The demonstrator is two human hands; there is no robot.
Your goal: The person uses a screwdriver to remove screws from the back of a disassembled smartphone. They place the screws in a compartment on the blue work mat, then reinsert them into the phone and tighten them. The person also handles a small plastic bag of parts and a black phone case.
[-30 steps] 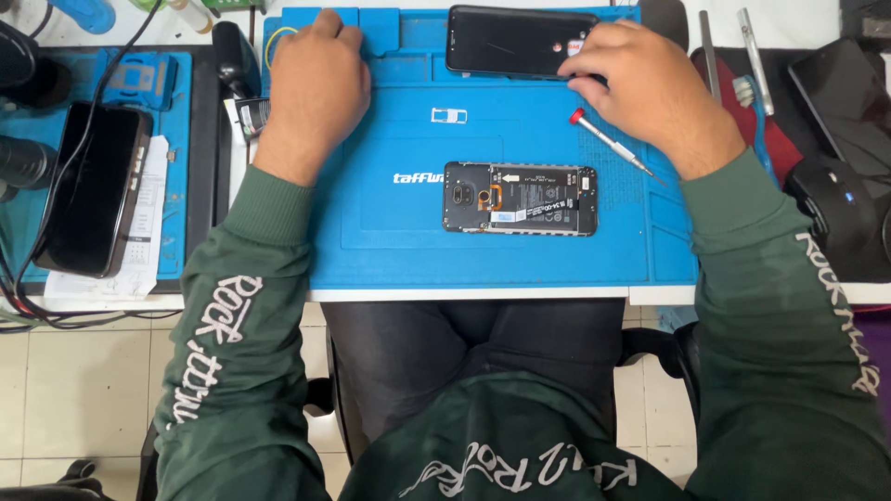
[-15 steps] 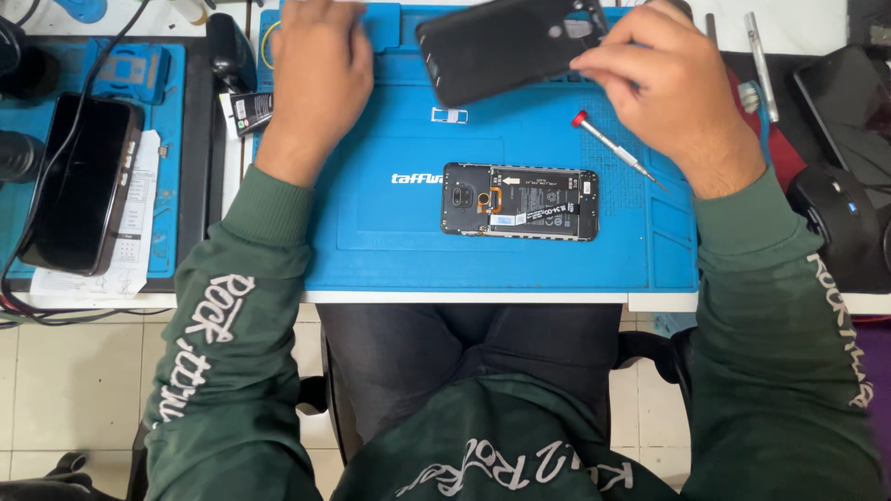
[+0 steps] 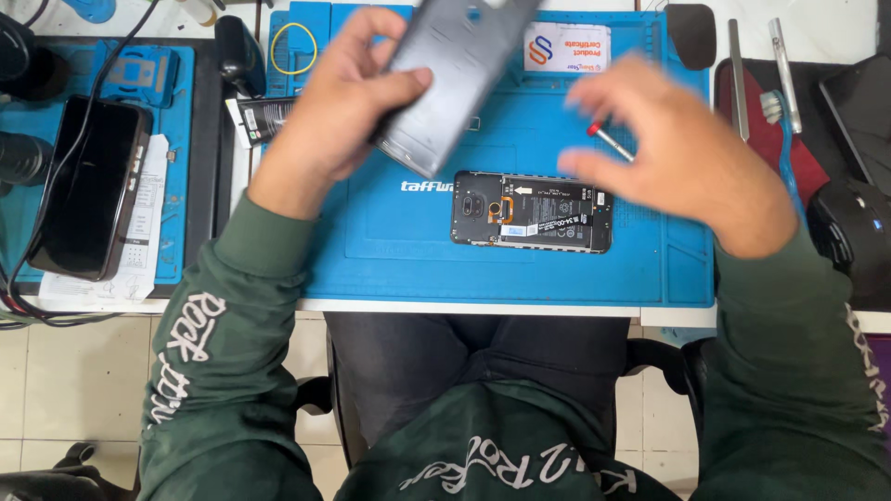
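grey phone back cover (image 3: 455, 74) blurred by motion and cut off at the top edge, upper end out of view; pinched in the left hand (image 3: 339, 111), thumb across its face, fingers hidden behind it, lifted and tilted above the mat. right hand (image 3: 682, 153) also smeared, fingers spread and loosely curled, gripping nothing that can be made out, hovering apart from the cover. partly hidden under its fingertips, a small screwdriver with a red tip (image 3: 608, 141), lower end lost behind the hand.

below and between both hands, flat on the mat, an opened phone (image 3: 532, 211) with battery and orange flex showing, touched by neither hand. beyond the right hand, a white card (image 3: 566, 48) near the mat's far edge. to the right of the right hand, metal tools (image 3: 736, 79) and a toothbrush on a dark red cloth (image 3: 789, 153), then a black mouse (image 3: 849, 241) cut by the frame edge. left of the left hand, a small black packet (image 3: 260, 119), a yellow rubber ring (image 3: 295, 46), and farther out a dark phone (image 3: 88, 186) on a second blue mat with a cable running to it.

blue silicone work mat (image 3: 390, 260) covering a white surface (image 3: 668, 317); beneath, green sleeves, a black chair and a pale tiled floor (image 3: 65, 390)
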